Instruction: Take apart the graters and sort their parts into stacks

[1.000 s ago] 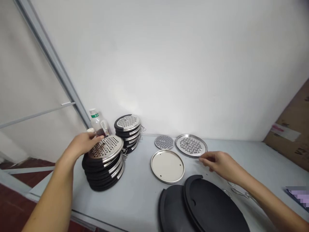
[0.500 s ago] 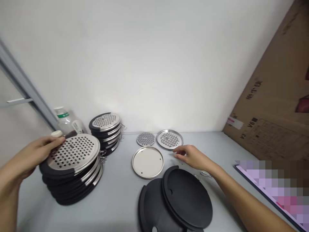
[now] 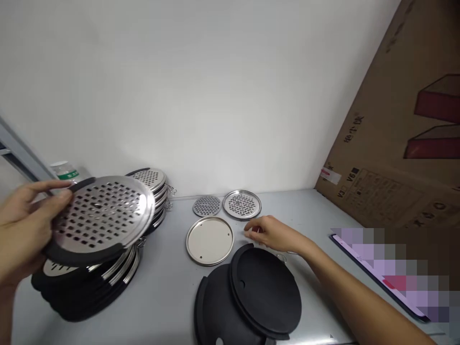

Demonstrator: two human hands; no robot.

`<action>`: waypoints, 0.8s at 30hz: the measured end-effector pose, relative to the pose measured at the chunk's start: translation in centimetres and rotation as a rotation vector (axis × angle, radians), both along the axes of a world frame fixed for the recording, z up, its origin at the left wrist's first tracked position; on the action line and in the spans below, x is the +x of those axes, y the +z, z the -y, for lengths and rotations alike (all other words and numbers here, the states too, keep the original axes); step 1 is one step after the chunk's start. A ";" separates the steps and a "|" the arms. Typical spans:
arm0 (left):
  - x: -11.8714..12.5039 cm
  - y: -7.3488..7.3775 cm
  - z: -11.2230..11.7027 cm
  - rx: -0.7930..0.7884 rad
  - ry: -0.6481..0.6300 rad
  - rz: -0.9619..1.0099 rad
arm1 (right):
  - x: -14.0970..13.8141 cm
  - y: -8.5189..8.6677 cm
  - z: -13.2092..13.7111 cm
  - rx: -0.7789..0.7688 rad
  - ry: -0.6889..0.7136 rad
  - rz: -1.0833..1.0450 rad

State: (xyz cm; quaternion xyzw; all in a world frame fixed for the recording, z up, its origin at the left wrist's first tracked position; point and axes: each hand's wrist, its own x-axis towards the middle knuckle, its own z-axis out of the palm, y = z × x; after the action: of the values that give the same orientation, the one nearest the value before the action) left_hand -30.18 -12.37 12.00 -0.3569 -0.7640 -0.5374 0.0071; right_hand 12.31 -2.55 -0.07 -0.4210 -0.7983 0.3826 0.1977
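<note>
My left hand (image 3: 25,225) grips the far left edge of a round perforated steel plate in a black base (image 3: 100,215) and holds it lifted and tilted above the near stack of the same pieces (image 3: 82,282). My right hand (image 3: 273,234) rests low over the grey table (image 3: 168,292), its fingers curled loosely just right of a plain steel tray (image 3: 209,240) and below a perforated steel tray (image 3: 242,204). A small perforated disc (image 3: 206,205) lies beside that tray. Two overlapping black round bases (image 3: 258,292) lie in front of my right hand.
A second stack of assembled plates (image 3: 153,184) stands at the wall behind the lifted one. A plastic bottle (image 3: 66,170) stands at the far left. A large cardboard box (image 3: 398,158) leans at the right. A flat blurred item (image 3: 388,278) lies near the right edge.
My left hand has lifted the top plate off the near stack and tilted it up. My right hand drew slightly nearer the plain tray. The view swung right.
</note>
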 end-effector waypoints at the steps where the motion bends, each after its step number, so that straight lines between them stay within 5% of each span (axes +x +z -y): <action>1: 2.1 -0.4 0.0 0.034 -0.167 0.129 | -0.1 0.4 0.1 0.009 -0.030 -0.063; 6: 14.2 -4.1 -2.1 -0.020 -0.764 0.611 | 0.0 2.4 0.2 -0.262 -0.074 -0.555; 10: 20.4 -7.0 -3.9 -0.080 -0.986 0.920 | 0.1 2.6 0.2 -0.416 -0.095 -0.712; 15: 21.8 -9.5 -4.0 -0.130 -1.058 0.913 | 0.2 2.2 -0.1 -0.521 -0.123 -0.677; 21: 21.7 -11.7 -3.7 -0.098 -0.927 0.663 | 0.8 2.7 -0.3 -0.571 -0.131 -0.696; 24: 22.2 -12.1 -2.9 -0.176 -0.970 0.631 | 2.2 2.8 -1.3 -0.599 -0.237 -0.725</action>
State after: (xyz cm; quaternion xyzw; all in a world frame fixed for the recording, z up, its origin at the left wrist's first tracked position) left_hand -7.98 -9.46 -0.13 -0.4879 -0.5201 -0.4942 -0.4973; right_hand 14.54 -1.23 2.74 -0.3869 -0.4794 0.6925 0.3754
